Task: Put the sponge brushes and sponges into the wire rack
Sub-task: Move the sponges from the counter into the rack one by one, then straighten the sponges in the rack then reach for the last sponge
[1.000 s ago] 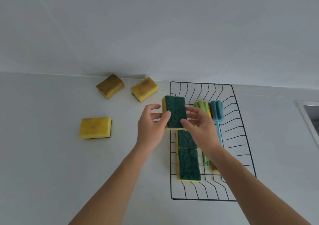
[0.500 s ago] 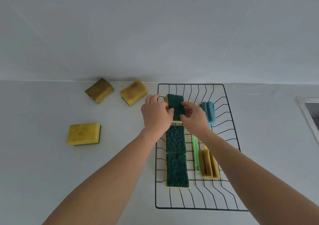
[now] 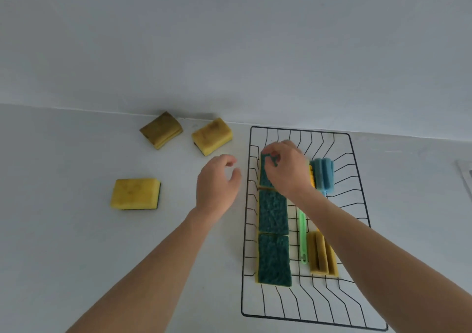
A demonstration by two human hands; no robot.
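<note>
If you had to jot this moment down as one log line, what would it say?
right hand: setting third green-topped sponge in wire rack | left hand: open, empty | three sponges outside rack

Legible text, labels, brands, numbers, signs: none that I can read; the sponges (image 3: 273,212) under my hands carry no print that I can make out; the wire rack (image 3: 357,179) at centre right bears no tag; the wall across the upper frame and the counter (image 3: 63,230) at lower left show no lettering.
</note>
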